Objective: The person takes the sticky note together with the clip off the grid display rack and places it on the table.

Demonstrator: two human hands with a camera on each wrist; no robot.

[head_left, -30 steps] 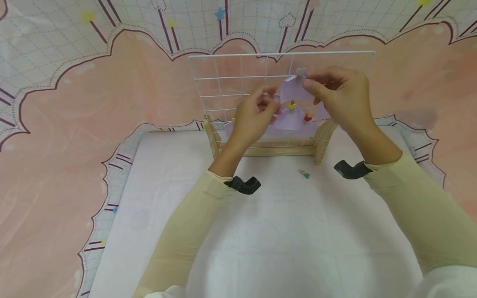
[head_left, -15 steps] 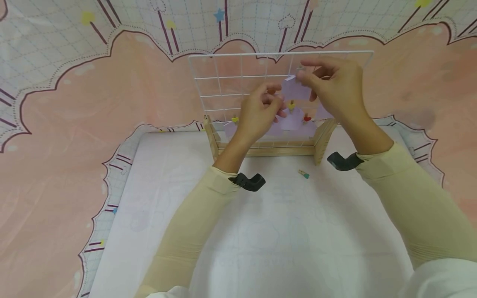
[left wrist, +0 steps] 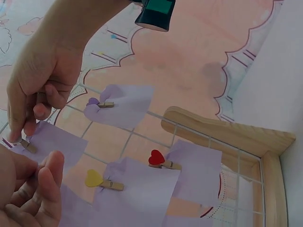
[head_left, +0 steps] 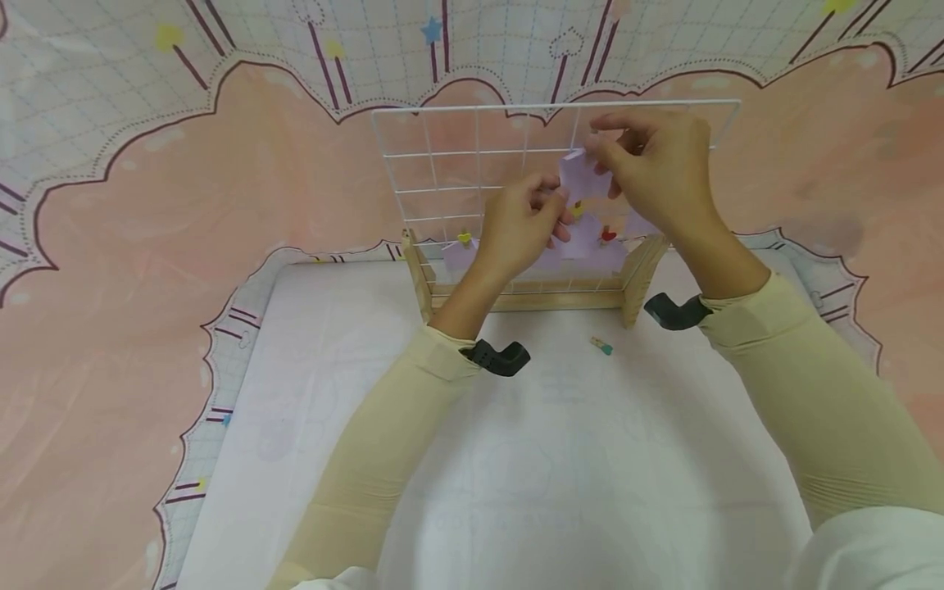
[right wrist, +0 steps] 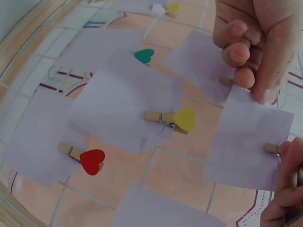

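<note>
My right hand (head_left: pixel 656 172) pinches a wooden clothespin (right wrist: pixel 271 148) at the top edge of a lilac paper sheet (right wrist: pixel 244 146). This sheet stands against a white wire grid (head_left: pixel 453 154). The thumb of my left hand (head_left: pixel 522 223) overlaps the sheet's left edge, and its fingers curl there as it holds the paper. Other lilac sheets hang below and beside, fastened by clothespins with a yellow heart (right wrist: pixel 184 119), a red heart (right wrist: pixel 93 161) and a purple heart (left wrist: pixel 93 101). The right fingertips partly cover the pinched clothespin in the head view.
The grid stands upright in a wooden base (head_left: pixel 556 301) at the far edge of a white table (head_left: pixel 590 459). A clothespin with a teal end (head_left: pixel 601 345) lies in front of the base. Behind hangs a patterned pink cloth (head_left: pixel 280 180).
My right hand has moved left and up onto the clothespin's end, covering its light heart. My left hand has shifted slightly right to the sheet's edge, uncovering a yellow-heart clothespin at left.
</note>
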